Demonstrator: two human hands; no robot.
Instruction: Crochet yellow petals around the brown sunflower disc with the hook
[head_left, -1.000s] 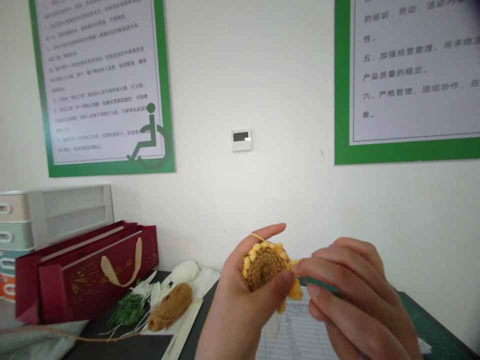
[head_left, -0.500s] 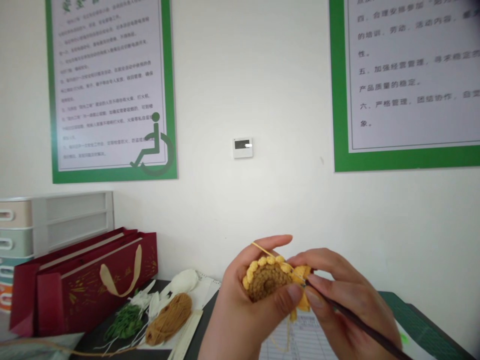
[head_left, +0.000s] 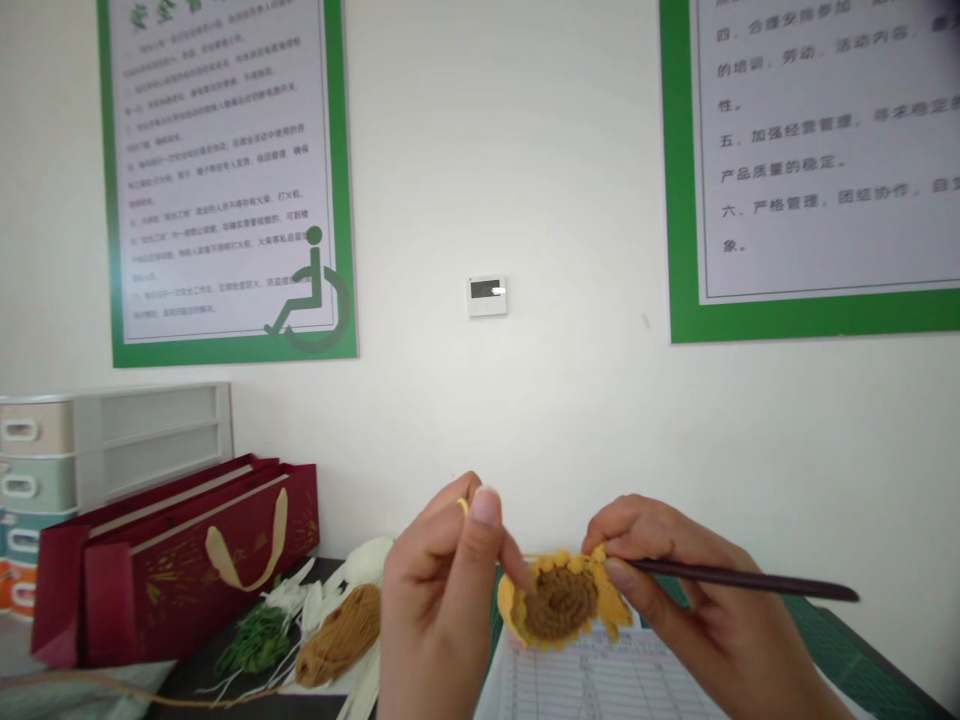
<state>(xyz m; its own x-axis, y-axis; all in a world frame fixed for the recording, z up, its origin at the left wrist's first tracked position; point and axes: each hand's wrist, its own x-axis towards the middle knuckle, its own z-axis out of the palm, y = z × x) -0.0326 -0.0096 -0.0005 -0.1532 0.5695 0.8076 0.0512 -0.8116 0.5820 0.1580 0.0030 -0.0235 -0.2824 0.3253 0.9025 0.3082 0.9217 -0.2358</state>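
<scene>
A crocheted sunflower [head_left: 559,600] with a brown spiral centre and yellow petals sits between my two hands. My left hand [head_left: 439,600] pinches its left edge, and a thin yellow yarn [head_left: 463,506] is looped over a raised fingertip. My right hand [head_left: 697,600] grips a dark crochet hook [head_left: 742,570] that points out to the right, while its fingers press the flower's right edge. The hook's tip is hidden behind those fingers.
Below the flower lies a printed ruled sheet [head_left: 600,680] on a green cutting mat [head_left: 840,640]. To the left stand a dark red gift bag [head_left: 180,575], plastic drawers [head_left: 45,460], a brown yarn ball [head_left: 339,635] and green yarn [head_left: 255,640].
The flower has dropped lower and its brown centre now faces me more fully. My hands have moved apart, and the hook has swung from sloping down to lying nearly level.
</scene>
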